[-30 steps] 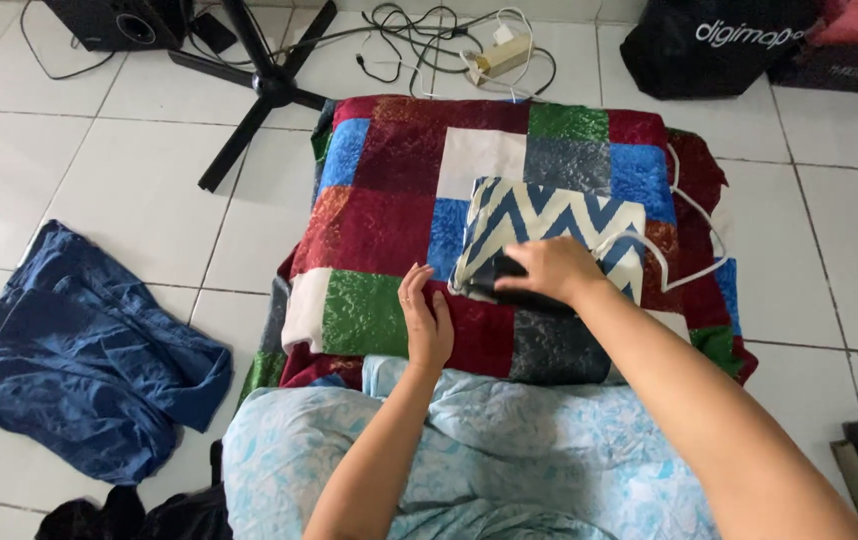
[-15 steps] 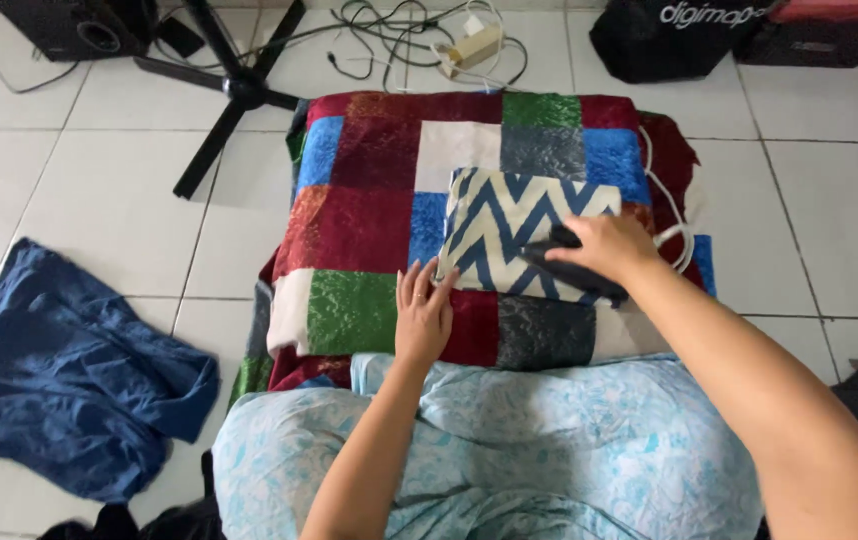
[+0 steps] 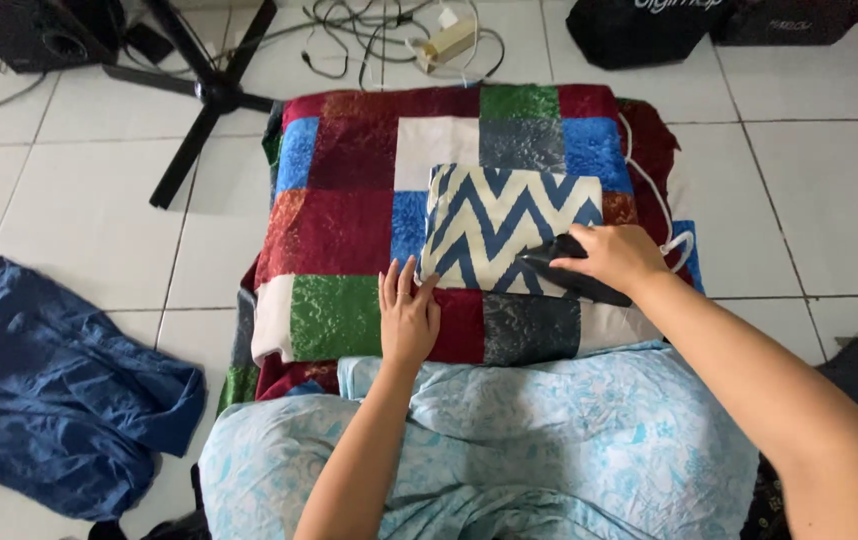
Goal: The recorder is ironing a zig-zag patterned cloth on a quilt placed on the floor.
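Note:
A folded cloth with a blue and cream zigzag pattern (image 3: pixel 499 215) lies on a patchwork quilt (image 3: pixel 349 210) of red, blue, green and white squares spread on the tiled floor. My right hand (image 3: pixel 617 256) grips a dark clothes iron (image 3: pixel 564 268) that rests on the cloth's right front corner. A white cord (image 3: pixel 664 225) runs from the iron along the quilt's right side. My left hand (image 3: pixel 407 315) lies flat on the quilt, fingers apart, touching the cloth's near left corner. My lap is covered in light blue patterned fabric (image 3: pixel 509 440).
A crumpled blue garment (image 3: pixel 59 390) lies on the floor at the left. A black stand base (image 3: pixel 204 95) and a speaker (image 3: pixel 34 30) are at the far left. Tangled cables with a power strip (image 3: pixel 439 40) and black bags (image 3: pixel 649 30) sit behind the quilt.
My right hand has slid the iron from the cloth's left front edge to its right front corner. My left hand moved up slightly to the cloth's corner. The view shifted down.

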